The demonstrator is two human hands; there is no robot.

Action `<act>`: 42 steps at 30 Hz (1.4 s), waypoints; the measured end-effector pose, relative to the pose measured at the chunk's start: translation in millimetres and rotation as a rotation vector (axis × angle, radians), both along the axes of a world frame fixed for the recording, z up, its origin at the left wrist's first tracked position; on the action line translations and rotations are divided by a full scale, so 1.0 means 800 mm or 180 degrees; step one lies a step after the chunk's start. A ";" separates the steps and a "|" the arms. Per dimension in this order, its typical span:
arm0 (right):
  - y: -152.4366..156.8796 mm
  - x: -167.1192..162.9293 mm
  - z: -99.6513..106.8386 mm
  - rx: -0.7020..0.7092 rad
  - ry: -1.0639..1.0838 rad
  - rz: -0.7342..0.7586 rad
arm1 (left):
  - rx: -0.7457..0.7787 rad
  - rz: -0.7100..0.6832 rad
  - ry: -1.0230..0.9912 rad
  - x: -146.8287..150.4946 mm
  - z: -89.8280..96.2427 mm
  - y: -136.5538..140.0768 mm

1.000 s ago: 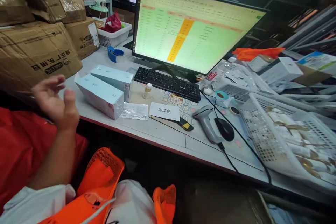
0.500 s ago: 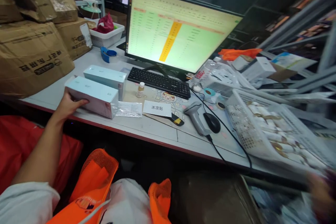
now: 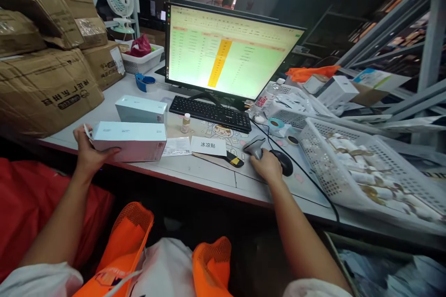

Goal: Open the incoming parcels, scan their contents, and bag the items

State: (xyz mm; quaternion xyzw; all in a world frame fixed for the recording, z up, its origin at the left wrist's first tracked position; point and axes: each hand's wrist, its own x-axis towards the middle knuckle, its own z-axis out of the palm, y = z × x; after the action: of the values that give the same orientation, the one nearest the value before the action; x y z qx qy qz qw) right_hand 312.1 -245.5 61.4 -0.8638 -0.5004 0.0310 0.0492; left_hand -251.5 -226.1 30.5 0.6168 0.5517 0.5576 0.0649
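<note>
My left hand grips the left end of a pale blue and pinkish box at the desk's front edge, thumb along its near side. Behind it stands a second pale blue box. With its fingers wrapped round the handle, my right hand holds a grey barcode scanner at the desk. The black mouse lies just right of that hand. Between the hands are a clear plastic packet, a white card with printed characters, a yellow and black cutter and a small capped bottle.
A monitor showing a spreadsheet stands behind a black keyboard. Cardboard boxes are stacked at left. A white basket of wrapped rolls sits at right, with the scanner's cable running past it.
My right hand has come in from the far right and closed on the barcode scanner. The box in my left hand has turned so its long side faces me more squarely.
</note>
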 end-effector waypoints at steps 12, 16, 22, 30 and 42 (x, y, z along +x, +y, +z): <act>-0.163 -0.074 0.139 0.1174 0.0807 0.2506 | 0.0244 -0.0085 -0.0097 0.098 0.098 -0.023; -0.182 -0.096 0.147 0.1149 0.1027 0.2833 | -0.0002 -0.0174 -0.0188 0.134 0.093 -0.021; -0.120 -0.034 0.097 0.1133 0.0757 0.1957 | -0.0398 -0.0107 -0.0214 0.135 0.076 -0.026; -0.039 0.053 -0.004 0.0541 -0.0008 0.0768 | -0.0419 -0.0338 -0.0493 0.097 0.041 -0.056; -0.186 -0.129 0.081 0.0016 0.1831 0.2198 | -0.0256 -0.1702 0.0564 0.196 0.019 -0.089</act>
State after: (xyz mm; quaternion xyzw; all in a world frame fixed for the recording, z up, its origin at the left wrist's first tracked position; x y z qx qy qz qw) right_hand 208.7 -394.4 126.1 -0.6023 -0.7255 0.2833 0.1752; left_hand -94.4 -297.3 45.7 0.7837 0.3946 0.4423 0.1856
